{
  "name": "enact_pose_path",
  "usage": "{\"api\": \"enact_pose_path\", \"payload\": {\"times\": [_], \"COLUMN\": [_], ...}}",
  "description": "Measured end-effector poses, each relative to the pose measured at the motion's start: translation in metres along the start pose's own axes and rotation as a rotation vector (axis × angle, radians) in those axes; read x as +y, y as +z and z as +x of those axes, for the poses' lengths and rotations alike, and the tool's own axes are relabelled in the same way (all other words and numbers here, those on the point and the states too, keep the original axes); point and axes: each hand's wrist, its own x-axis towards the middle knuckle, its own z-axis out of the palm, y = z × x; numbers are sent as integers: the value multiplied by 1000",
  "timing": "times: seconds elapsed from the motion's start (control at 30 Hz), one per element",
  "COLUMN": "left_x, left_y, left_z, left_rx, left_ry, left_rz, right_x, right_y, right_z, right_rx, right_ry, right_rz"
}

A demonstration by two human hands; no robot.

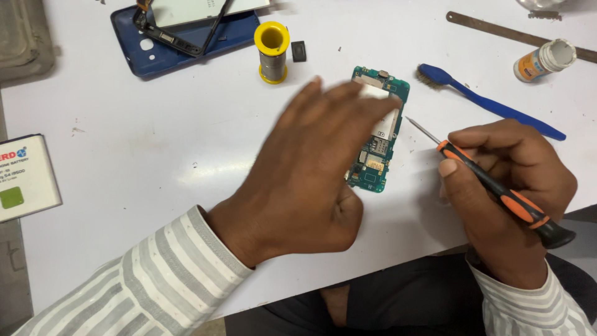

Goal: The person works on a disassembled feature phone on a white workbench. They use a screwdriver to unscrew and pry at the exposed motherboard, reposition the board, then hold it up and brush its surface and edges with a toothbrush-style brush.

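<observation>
My left hand (pixel 305 168) hovers flat and blurred over a green circuit board (pixel 377 155) lying on the white surface (pixel 155 137). The fingers are spread and loose, gripping nothing, and they cover the board's left edge; I cannot tell whether they touch it. My right hand (pixel 504 180) is closed around a screwdriver (pixel 491 183) with an orange and black handle. Its thin metal tip points left and stops just beside the board's right edge.

Farther away stand a yellow spool of solder wire (pixel 272 53), a small black part (pixel 298 51) and a blue phone back cover (pixel 180 43). To the far right lie a blue brush (pixel 491 102) and a small white bottle (pixel 544 60). A phone battery (pixel 25 177) sits at the left edge.

The board lies loose, so a push from the screwdriver tip could slide it, and a slip might scratch its small parts.
</observation>
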Motion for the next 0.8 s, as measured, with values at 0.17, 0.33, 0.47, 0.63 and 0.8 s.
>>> {"api": "enact_pose_path", "payload": {"times": [0.17,0.33,0.47,0.63,0.8], "left_x": [-1,-4,-6,-6,-8], "left_y": [2,3,3,6,7], "left_z": [0,-2,-2,-2,-3], "left_rx": [-58,35,65,10,25], "left_ry": [-181,-86,-126,-184,-129], "left_rz": [-36,106,66,82,48], "right_x": [0,1,3,3,2], "right_y": [1,-1,-1,0,-1], "right_z": [-1,-3,-4,-4,-2], "right_rx": [-1,-21,-17,-11,-42], "right_ry": [-67,-5,26,3,-5], "right_rz": [-10,63,94,91,35]}}
